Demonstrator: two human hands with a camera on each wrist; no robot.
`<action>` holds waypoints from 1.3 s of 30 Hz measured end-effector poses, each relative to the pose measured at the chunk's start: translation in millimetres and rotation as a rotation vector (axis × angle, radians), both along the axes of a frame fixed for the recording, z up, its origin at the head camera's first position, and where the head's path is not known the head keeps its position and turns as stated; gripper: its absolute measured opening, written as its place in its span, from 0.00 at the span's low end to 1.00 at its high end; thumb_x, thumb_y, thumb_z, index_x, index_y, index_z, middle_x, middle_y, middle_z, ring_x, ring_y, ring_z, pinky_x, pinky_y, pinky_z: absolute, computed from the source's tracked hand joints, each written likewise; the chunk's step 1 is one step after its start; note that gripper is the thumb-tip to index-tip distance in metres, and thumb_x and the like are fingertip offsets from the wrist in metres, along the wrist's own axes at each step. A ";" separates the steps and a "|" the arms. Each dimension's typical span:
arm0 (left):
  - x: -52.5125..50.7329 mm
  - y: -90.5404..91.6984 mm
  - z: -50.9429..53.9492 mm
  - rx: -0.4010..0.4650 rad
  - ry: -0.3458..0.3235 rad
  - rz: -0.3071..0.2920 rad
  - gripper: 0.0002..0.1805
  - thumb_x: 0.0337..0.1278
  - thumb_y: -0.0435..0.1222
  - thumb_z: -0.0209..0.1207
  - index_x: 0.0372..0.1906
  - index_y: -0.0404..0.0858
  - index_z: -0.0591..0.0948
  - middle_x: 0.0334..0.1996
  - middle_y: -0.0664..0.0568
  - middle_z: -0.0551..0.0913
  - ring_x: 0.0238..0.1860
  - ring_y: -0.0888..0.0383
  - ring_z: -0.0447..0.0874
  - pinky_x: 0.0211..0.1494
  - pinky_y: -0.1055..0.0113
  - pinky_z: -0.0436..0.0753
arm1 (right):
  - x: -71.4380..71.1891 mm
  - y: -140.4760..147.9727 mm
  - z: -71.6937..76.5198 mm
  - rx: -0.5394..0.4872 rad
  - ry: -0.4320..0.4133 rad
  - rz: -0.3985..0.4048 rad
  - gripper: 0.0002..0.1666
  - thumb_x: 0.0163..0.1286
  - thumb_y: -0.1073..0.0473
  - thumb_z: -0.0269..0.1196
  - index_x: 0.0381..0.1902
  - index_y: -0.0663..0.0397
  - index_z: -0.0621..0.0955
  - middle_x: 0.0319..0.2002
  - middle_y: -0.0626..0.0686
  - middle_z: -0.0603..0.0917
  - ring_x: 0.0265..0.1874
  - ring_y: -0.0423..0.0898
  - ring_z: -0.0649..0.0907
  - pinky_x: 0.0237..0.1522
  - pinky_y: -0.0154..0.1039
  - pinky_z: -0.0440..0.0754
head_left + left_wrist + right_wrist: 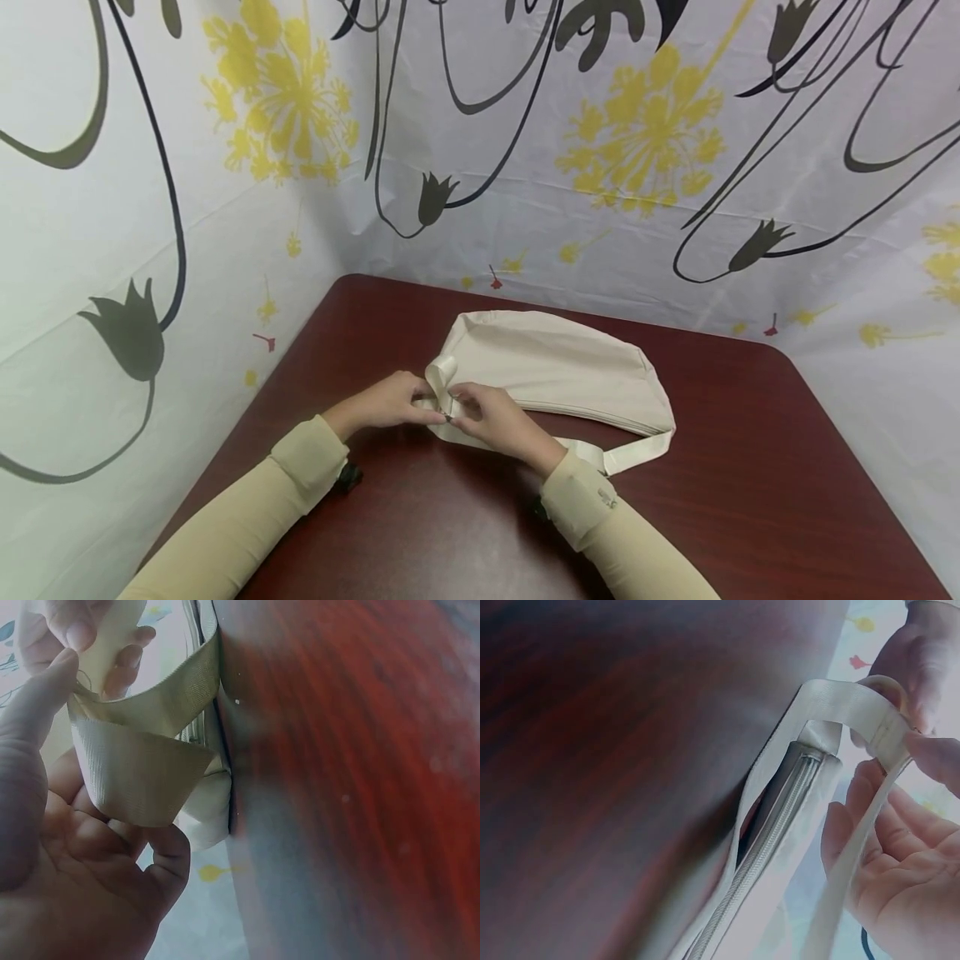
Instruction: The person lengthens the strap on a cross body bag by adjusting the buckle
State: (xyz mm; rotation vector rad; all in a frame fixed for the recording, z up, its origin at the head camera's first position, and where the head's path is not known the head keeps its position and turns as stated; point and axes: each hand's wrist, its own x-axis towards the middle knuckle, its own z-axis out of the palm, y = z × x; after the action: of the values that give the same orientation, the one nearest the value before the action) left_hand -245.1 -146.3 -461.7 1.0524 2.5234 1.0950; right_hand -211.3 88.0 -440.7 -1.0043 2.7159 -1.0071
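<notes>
A cream fabric bag (558, 358) lies on the table, its zipper (761, 847) along the edge nearer me. At the bag's left end, my left hand (386, 404) pinches the cream strap (142, 769), which loops over its fingers in the left wrist view. From the other side, my right hand (495, 421) pinches the same strap close to the left thumb. Both thumbs nearly meet at a doubled part of the webbing. One strap loop (441, 372) stands up above the hands. A thin curved line, too small to identify, shows beside the left thumb tip.
The dark red wooden table (750, 467) reaches back to a white fabric wall (480, 233) printed with flowers. More of the strap (637, 452) lies folded on the table at the bag's right end, near my right forearm.
</notes>
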 end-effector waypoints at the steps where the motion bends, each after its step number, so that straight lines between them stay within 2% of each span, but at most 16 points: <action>1: 0.1 0.3 0.1 -0.002 0.002 0.000 0.14 0.58 0.49 0.70 0.37 0.43 0.87 0.21 0.65 0.76 0.24 0.68 0.69 0.30 0.71 0.71 | 0.2 -0.3 0.1 0.006 0.005 0.002 0.25 0.68 0.62 0.69 0.61 0.63 0.78 0.52 0.57 0.86 0.50 0.49 0.85 0.53 0.45 0.81; 5: -0.1 1.7 -0.1 -0.018 0.026 0.000 0.13 0.57 0.50 0.71 0.36 0.44 0.87 0.22 0.65 0.77 0.24 0.68 0.70 0.30 0.71 0.72 | 0.6 -1.7 0.2 0.031 0.007 -0.003 0.26 0.68 0.61 0.69 0.61 0.64 0.78 0.56 0.57 0.84 0.54 0.50 0.83 0.56 0.46 0.80; 12: 0.4 4.4 2.2 -0.035 0.057 0.002 0.14 0.58 0.51 0.70 0.34 0.44 0.87 0.23 0.65 0.78 0.24 0.69 0.70 0.30 0.71 0.72 | 1.3 -5.3 0.3 0.022 0.023 -0.033 0.26 0.68 0.61 0.70 0.60 0.67 0.79 0.57 0.61 0.83 0.57 0.55 0.82 0.59 0.49 0.78; 15: 0.6 5.3 3.7 -0.043 0.066 -0.005 0.14 0.57 0.50 0.71 0.34 0.44 0.87 0.22 0.65 0.78 0.24 0.69 0.70 0.30 0.71 0.72 | 1.1 -5.8 -0.3 0.019 0.049 -0.037 0.27 0.67 0.60 0.71 0.60 0.67 0.80 0.54 0.60 0.84 0.54 0.53 0.83 0.56 0.48 0.79; 18: 1.6 6.2 6.4 -0.060 0.068 -0.012 0.13 0.57 0.50 0.71 0.34 0.44 0.87 0.21 0.66 0.75 0.23 0.69 0.69 0.29 0.71 0.72 | 0.9 -5.5 -0.4 0.013 0.082 -0.033 0.29 0.64 0.58 0.72 0.59 0.68 0.81 0.47 0.59 0.85 0.42 0.48 0.83 0.46 0.43 0.81; 22: 2.5 7.1 9.5 -0.081 0.065 -0.009 0.13 0.58 0.49 0.70 0.34 0.42 0.87 0.20 0.65 0.72 0.23 0.69 0.67 0.29 0.71 0.71 | -0.2 -5.4 -0.3 0.005 0.108 -0.039 0.32 0.62 0.57 0.73 0.60 0.69 0.80 0.40 0.55 0.83 0.31 0.41 0.74 0.35 0.35 0.76; 29: 3.4 9.4 11.4 -0.095 0.055 0.023 0.14 0.56 0.47 0.71 0.35 0.40 0.87 0.21 0.64 0.73 0.24 0.68 0.67 0.30 0.71 0.71 | -0.5 -6.3 1.6 -0.007 0.085 -0.094 0.32 0.61 0.55 0.74 0.59 0.66 0.82 0.37 0.51 0.81 0.28 0.40 0.71 0.32 0.33 0.73; 34: 3.8 9.4 11.7 -0.104 0.041 0.035 0.15 0.56 0.47 0.71 0.38 0.40 0.86 0.23 0.62 0.76 0.25 0.67 0.69 0.33 0.70 0.72 | -0.1 -6.2 1.2 -0.025 0.087 -0.093 0.30 0.61 0.55 0.74 0.58 0.66 0.82 0.39 0.52 0.83 0.30 0.40 0.72 0.33 0.33 0.73; 39: 3.5 8.5 11.8 -0.117 0.038 0.039 0.17 0.53 0.49 0.73 0.36 0.40 0.86 0.22 0.62 0.75 0.24 0.66 0.68 0.30 0.71 0.71 | 0.3 -6.0 1.6 -0.033 0.093 -0.082 0.28 0.62 0.57 0.74 0.57 0.65 0.83 0.42 0.53 0.84 0.31 0.41 0.73 0.35 0.33 0.73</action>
State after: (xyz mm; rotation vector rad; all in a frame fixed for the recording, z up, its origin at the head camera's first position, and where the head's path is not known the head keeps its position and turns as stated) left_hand -241.6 -137.8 -449.9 1.0067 2.6125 0.9329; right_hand -211.0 82.0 -439.1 -0.9757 2.8468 -1.0468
